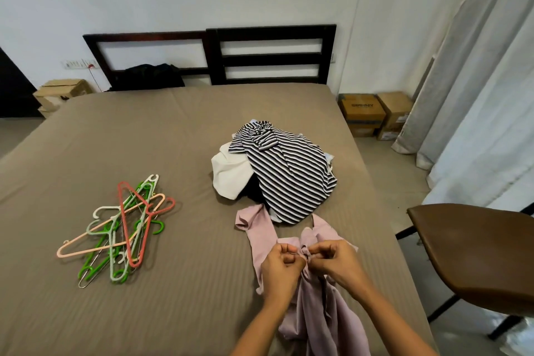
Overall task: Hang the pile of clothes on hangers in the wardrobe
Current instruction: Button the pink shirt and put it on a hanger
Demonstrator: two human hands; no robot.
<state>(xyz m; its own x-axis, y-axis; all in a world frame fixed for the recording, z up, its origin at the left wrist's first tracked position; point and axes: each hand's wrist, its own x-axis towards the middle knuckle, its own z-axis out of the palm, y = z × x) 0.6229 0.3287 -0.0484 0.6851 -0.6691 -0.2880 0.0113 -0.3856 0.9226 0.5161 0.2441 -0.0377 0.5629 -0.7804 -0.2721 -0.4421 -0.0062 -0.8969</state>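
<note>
Head view looks down on a pink garment [318, 315] lying on the near right part of the bed [173, 130]. Its lower length trails toward the camera, and a narrow strip of it reaches away to the pile. Both hands meet over its bunched upper part. The left hand [284, 263] and right hand [332, 261] sit close together with fingers curled, each pinching a small knotted twist of the pink fabric between thumb and fingertips. The two forearms enter from the bottom edge and converge toward the knot, the right one crossing over the trailing cloth. Just beyond, the pile of clothes [274, 179] rests on the bed. A black-and-white striped top [291, 179] is draped over it and touches the far end of the pink strip. A white garment [228, 176] bulges out at its left, with something dark tucked beneath between the two. Well apart to the left lies a tangled heap of hangers [124, 225] in green, white, peach and red plastic, with a thin wire one among them. At the far end stands a dark slatted headboard [271, 55] with a black bundle [150, 76] against it. Cardboard boxes [364, 115] sit on the floor to the right of the bed, beside pale curtains [476, 81]. A brown chair seat [476, 254] juts in at the right edge.
</note>
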